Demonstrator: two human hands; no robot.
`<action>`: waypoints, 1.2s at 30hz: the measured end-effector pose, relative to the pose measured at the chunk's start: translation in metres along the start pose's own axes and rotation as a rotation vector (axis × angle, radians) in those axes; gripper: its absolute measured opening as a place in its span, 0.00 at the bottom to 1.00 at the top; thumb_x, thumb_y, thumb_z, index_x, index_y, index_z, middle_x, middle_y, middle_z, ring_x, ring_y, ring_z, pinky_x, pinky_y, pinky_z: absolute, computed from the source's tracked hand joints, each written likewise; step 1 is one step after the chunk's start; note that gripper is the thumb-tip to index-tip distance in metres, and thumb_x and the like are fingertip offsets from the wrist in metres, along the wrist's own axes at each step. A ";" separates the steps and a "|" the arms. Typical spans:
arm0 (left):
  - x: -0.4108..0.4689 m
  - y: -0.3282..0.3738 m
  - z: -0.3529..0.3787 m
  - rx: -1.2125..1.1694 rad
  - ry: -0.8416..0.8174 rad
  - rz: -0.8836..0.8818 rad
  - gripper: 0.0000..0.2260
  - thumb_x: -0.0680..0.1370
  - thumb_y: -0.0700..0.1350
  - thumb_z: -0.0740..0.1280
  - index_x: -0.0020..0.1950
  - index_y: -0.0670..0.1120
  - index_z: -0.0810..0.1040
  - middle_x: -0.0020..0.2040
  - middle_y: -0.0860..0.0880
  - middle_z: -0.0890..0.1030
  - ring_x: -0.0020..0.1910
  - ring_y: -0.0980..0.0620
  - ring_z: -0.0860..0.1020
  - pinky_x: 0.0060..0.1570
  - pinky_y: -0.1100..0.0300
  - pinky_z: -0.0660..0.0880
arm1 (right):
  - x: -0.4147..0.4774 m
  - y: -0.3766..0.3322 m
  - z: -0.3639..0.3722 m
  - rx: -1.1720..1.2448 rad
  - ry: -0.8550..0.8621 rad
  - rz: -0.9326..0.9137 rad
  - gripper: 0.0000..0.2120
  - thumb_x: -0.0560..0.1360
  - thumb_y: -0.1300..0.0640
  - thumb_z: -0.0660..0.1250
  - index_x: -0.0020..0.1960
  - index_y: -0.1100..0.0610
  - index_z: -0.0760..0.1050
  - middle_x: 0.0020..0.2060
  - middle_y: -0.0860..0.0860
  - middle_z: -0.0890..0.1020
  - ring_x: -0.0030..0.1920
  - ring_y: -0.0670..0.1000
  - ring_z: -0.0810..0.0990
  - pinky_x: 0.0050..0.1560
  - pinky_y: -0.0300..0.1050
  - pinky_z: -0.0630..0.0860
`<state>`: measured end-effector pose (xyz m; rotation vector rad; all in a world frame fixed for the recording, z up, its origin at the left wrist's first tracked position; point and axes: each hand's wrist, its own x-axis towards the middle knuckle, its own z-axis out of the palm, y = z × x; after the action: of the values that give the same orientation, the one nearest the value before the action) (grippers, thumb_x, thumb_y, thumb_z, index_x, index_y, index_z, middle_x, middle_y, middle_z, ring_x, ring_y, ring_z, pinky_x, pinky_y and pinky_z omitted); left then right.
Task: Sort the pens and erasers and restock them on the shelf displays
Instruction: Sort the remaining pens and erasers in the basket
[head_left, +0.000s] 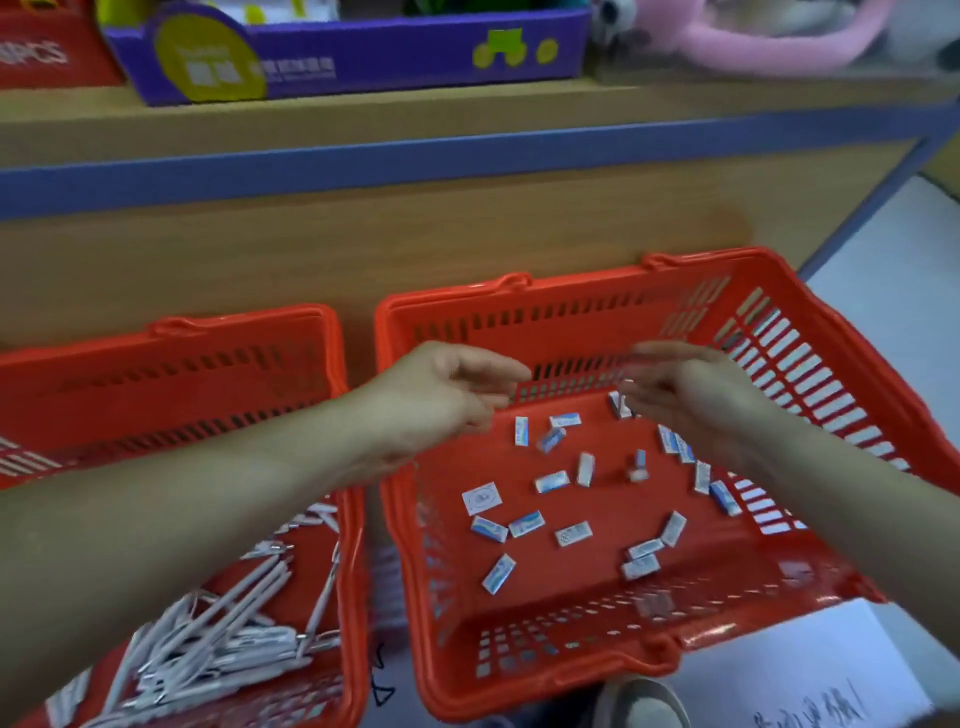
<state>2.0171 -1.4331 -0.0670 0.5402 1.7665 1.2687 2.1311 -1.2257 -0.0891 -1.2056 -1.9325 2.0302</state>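
Two red plastic baskets sit on the floor in front of a wooden shelf unit. The right basket (571, 283) holds several small white-and-blue erasers (550, 480) scattered over its bottom. The left basket (234, 322) holds a pile of white pens (223, 623). Both my hands hover over the far end of the right basket with their fingers pointing toward each other. My left hand (441, 395) has relaxed, loosely bent fingers and holds nothing. My right hand (691, 389) is blurred, its fingers stretched out above an eraser (619, 405) near the back wall.
A wooden shelf front with a blue edge strip (363, 171) rises behind the baskets. On it stand a purple display box (363, 57), a red box (47, 47) and a pink plush toy (779, 41). A white sheet (805, 675) and a shoe (644, 701) lie near the basket.
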 end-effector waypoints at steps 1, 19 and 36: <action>-0.007 0.003 -0.010 -0.029 0.017 0.027 0.20 0.74 0.25 0.58 0.52 0.47 0.80 0.54 0.46 0.82 0.53 0.53 0.80 0.46 0.65 0.77 | -0.002 -0.008 0.009 0.041 -0.030 -0.005 0.13 0.75 0.72 0.59 0.54 0.59 0.75 0.48 0.60 0.80 0.41 0.51 0.81 0.49 0.43 0.78; -0.122 -0.222 -0.170 1.294 -0.409 0.023 0.24 0.75 0.51 0.66 0.69 0.45 0.69 0.63 0.39 0.74 0.62 0.41 0.73 0.59 0.52 0.71 | -0.065 0.023 0.336 -1.811 -0.942 -0.444 0.09 0.75 0.65 0.60 0.40 0.65 0.77 0.28 0.54 0.73 0.28 0.52 0.69 0.31 0.38 0.70; -0.110 -0.274 -0.239 1.522 -0.256 -0.066 0.19 0.77 0.50 0.64 0.67 0.58 0.64 0.57 0.47 0.73 0.53 0.44 0.77 0.41 0.53 0.74 | -0.036 0.137 0.329 -1.940 -0.913 -0.352 0.32 0.75 0.54 0.67 0.74 0.50 0.56 0.69 0.63 0.63 0.63 0.64 0.73 0.56 0.52 0.72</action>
<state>1.9115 -1.7499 -0.2493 1.3341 2.2071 -0.4360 2.0241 -1.5378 -0.2291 0.5289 -3.9916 -0.2238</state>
